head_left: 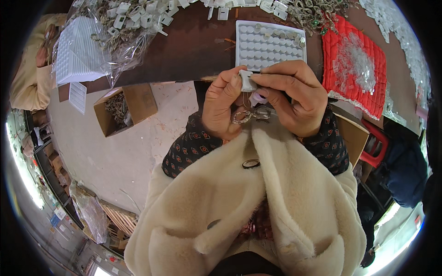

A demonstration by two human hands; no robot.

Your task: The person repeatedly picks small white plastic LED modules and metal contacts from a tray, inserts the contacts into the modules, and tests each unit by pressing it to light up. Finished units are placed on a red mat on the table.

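Observation:
My left hand (pixel 221 102) and my right hand (pixel 301 97) meet above the near edge of the table, both closed on a small white plastic piece (pixel 247 83). Thumb and fingers of the left pinch its left side, while the right fingertips press on its right side. A thin braided cord or chain (pixel 242 117) hangs in loops beneath it, between the hands. Something small and pale purple (pixel 258 97) shows by my right thumb; I cannot make out its kind. Just beyond the hands lies a white tray (pixel 244 59) with rows of round pockets, some holding small round discs.
White plastic pieces (pixel 138 16) and tangled cords (pixel 317 14) heap along the far side. A red quilted cloth (pixel 331 60) bears clear small parts at right. Stacked white trays (pixel 79 53) stand left, near another person's hand (pixel 42 56). A cardboard box (pixel 140 103) sits below.

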